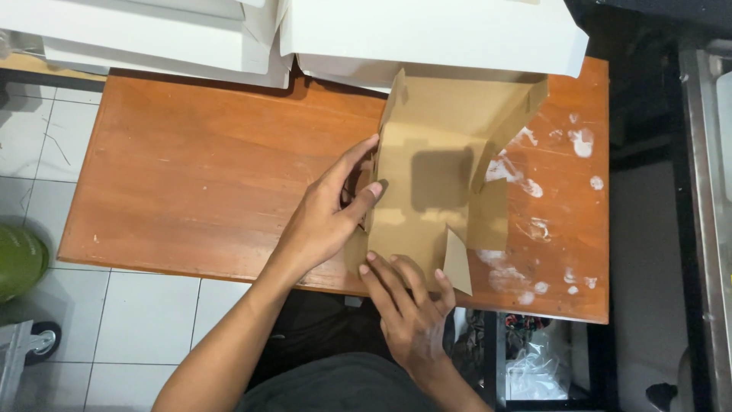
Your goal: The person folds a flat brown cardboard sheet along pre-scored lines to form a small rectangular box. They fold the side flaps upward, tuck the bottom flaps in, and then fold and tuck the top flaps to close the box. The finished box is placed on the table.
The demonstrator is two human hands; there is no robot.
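Wooden desk [198, 175], white boxes [427, 30] behind. Left hand [328, 217] fingers pinch cardboard box blank's [435, 183] side flap; right hand [408, 305] fingers flat, open on near edge. Light, stiff, creases easily: hold at folds.

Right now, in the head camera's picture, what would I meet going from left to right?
Green round object on the tiled floor, bare part of the wooden table, left hand, brown cardboard box being folded, white smears on the tabletop, metal edge.
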